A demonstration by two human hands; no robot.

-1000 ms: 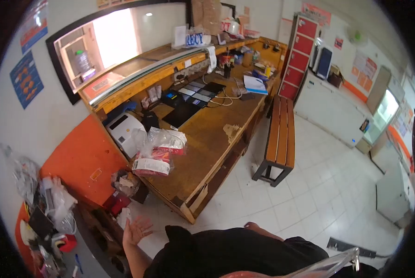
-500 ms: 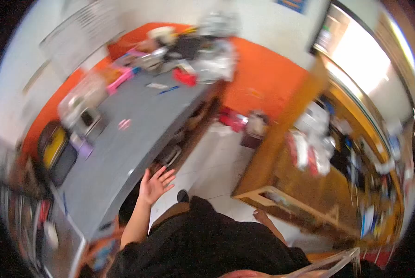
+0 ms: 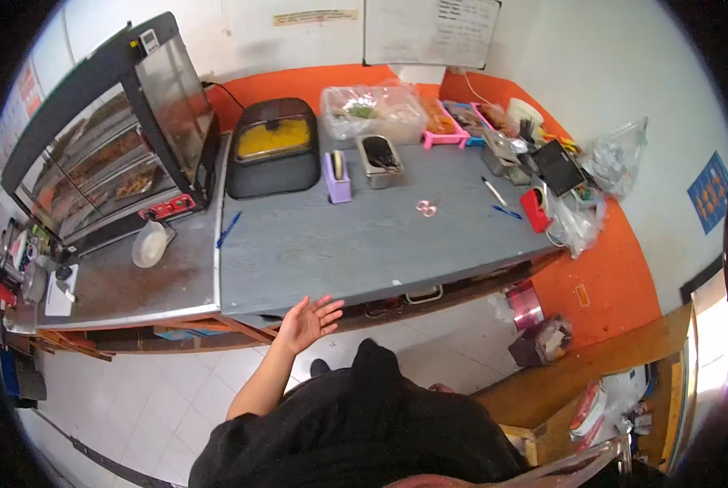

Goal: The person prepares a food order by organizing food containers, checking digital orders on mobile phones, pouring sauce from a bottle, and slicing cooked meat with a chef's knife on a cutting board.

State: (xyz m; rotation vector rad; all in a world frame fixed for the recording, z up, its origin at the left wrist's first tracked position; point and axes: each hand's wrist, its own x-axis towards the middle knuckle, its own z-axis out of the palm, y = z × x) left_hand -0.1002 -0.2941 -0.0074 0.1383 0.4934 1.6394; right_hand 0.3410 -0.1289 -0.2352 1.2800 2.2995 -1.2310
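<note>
My left hand (image 3: 309,324) hangs in the air just off the front edge of a grey tabletop (image 3: 340,260), palm up and fingers spread, holding nothing. Only a sliver of my right hand (image 3: 441,389) shows beside my dark shirt; its fingers are hidden. On the grey top lie pink-handled scissors (image 3: 426,209), a blue pen (image 3: 230,229) and another blue pen (image 3: 506,212). Behind them stand a purple tape dispenser (image 3: 338,179) and a metal container (image 3: 379,163) with dark contents.
A glass food warmer (image 3: 112,154) occupies the left counter, with a white jug (image 3: 150,244) in front. A black tray (image 3: 273,150) holds something yellow. Bags and pink baskets (image 3: 445,140) line the back. A wooden cabinet (image 3: 575,382) stands at right, near a bin (image 3: 540,342).
My view has swung left, bringing the food warmer and left counter into sight and moving the wooden cabinet to the lower right. My left hand stays open; less of my right hand shows.
</note>
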